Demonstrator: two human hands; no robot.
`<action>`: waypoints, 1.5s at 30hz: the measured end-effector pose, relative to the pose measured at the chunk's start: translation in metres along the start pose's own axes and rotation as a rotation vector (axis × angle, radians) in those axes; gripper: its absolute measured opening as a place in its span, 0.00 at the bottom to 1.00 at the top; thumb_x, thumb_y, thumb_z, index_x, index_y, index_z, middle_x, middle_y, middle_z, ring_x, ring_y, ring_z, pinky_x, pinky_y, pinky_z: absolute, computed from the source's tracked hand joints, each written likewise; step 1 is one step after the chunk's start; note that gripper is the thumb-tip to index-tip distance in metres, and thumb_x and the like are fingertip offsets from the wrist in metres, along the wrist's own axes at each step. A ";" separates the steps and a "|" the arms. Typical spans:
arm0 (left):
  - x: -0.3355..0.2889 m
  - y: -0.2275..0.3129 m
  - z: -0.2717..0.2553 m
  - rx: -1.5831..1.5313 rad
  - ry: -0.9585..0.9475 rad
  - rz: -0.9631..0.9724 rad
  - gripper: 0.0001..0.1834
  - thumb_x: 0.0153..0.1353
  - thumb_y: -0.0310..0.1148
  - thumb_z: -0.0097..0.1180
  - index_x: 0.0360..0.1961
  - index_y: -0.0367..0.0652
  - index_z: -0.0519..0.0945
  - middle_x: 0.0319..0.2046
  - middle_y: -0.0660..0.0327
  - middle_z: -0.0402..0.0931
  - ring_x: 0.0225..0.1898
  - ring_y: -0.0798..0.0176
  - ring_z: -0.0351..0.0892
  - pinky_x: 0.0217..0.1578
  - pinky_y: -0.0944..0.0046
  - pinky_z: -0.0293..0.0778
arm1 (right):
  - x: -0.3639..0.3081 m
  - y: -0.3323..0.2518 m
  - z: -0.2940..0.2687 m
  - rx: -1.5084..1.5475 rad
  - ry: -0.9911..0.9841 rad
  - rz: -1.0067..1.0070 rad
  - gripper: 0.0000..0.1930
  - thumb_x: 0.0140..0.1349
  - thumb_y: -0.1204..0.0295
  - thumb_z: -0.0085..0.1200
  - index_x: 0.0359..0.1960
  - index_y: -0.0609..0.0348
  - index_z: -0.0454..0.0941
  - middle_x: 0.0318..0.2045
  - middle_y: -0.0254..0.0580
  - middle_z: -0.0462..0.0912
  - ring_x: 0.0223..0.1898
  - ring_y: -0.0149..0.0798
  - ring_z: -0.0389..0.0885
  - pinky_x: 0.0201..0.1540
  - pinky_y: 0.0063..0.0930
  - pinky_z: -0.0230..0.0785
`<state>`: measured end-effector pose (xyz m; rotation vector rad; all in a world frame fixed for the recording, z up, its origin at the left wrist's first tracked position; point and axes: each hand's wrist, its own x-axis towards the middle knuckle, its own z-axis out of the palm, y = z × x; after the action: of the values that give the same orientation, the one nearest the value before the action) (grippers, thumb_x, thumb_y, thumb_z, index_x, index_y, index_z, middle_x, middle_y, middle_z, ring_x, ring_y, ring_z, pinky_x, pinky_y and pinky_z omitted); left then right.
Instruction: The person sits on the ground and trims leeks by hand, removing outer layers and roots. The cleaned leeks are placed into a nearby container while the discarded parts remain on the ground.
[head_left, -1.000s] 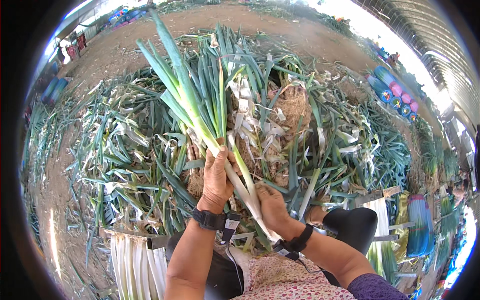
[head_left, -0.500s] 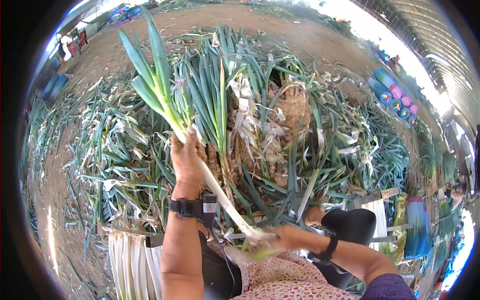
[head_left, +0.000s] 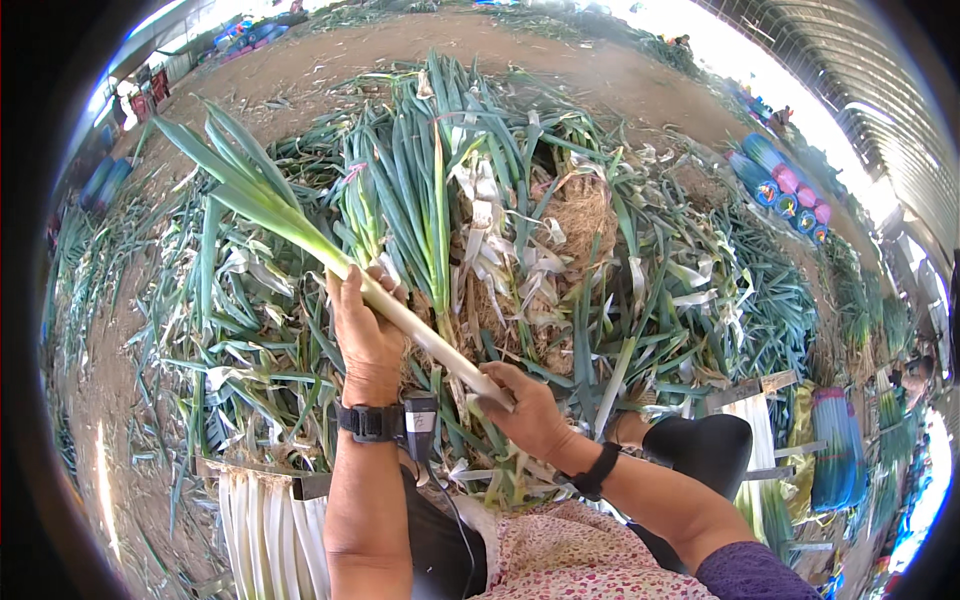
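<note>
A long green onion (head_left: pixel 425 335) slants across the middle, its white stalk toward me and its green leaves fanning out to the upper left. My left hand (head_left: pixel 365 325) is closed around the stalk just below the leaves. At the lower white end, my right hand (head_left: pixel 525 405) grips it between thumb and fingers. Beyond my hands stand more green onions (head_left: pixel 410 200) in an upright-looking bunch, with a pink tie among them. Stripped leaves and pale peelings (head_left: pixel 485 215) lie around them.
White stalks (head_left: pixel 270 530) lie together at the lower left by a metal bar (head_left: pixel 312 485). Wrapped blue bundles (head_left: pixel 835 450) are at right, with more blue and pink bundles (head_left: pixel 785 185) farther off. A brown root clump (head_left: pixel 585 220) sits among the leaves; bare soil (head_left: pixel 330 60) lies beyond.
My right hand has moved up and forward from near my lap onto the lower stalk. The green onion has tipped leftward, and its lower end has risen away from my lap.
</note>
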<state>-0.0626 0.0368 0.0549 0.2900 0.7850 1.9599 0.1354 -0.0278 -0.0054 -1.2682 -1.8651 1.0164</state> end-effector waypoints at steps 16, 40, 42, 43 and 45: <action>0.021 -0.003 -0.021 0.183 0.197 0.137 0.11 0.64 0.29 0.47 0.46 0.49 0.64 0.23 0.66 0.64 0.18 0.74 0.62 0.16 0.72 0.62 | -0.088 0.025 -0.074 -0.059 -0.461 0.364 0.13 0.60 0.69 0.54 0.45 0.62 0.75 0.34 0.45 0.79 0.37 0.44 0.79 0.42 0.33 0.70; 0.028 -0.010 -0.022 0.197 0.356 0.139 0.09 0.68 0.38 0.45 0.41 0.45 0.65 0.24 0.65 0.65 0.17 0.74 0.60 0.14 0.74 0.60 | -0.013 -0.009 -0.031 -0.382 -0.184 -0.745 0.15 0.49 0.73 0.59 0.40 0.50 0.74 0.37 0.33 0.77 0.47 0.41 0.73 0.50 0.38 0.64; 0.029 -0.005 -0.022 0.189 0.366 0.117 0.09 0.67 0.37 0.45 0.41 0.45 0.65 0.24 0.65 0.64 0.17 0.74 0.60 0.15 0.74 0.60 | -0.026 -0.008 -0.036 -0.364 -0.368 -0.726 0.15 0.50 0.72 0.58 0.41 0.50 0.74 0.36 0.34 0.78 0.47 0.41 0.75 0.51 0.38 0.63; 0.032 -0.006 -0.024 0.169 0.371 0.124 0.09 0.67 0.37 0.46 0.40 0.45 0.65 0.24 0.65 0.64 0.17 0.74 0.60 0.15 0.74 0.60 | -0.034 -0.002 -0.038 -0.433 -0.478 -0.630 0.15 0.51 0.72 0.57 0.42 0.50 0.74 0.35 0.35 0.78 0.45 0.42 0.76 0.51 0.38 0.64; 0.036 -0.006 -0.030 0.134 0.385 0.144 0.08 0.67 0.37 0.46 0.40 0.45 0.65 0.24 0.65 0.64 0.17 0.74 0.60 0.15 0.74 0.60 | -0.055 0.014 -0.041 -0.561 -0.694 -0.432 0.15 0.53 0.71 0.56 0.44 0.50 0.73 0.33 0.37 0.79 0.41 0.43 0.78 0.49 0.38 0.66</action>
<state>-0.0921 0.0571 0.0239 0.0453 1.1738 2.1332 0.1932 -0.0665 -0.0031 -0.7451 -2.9525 0.7629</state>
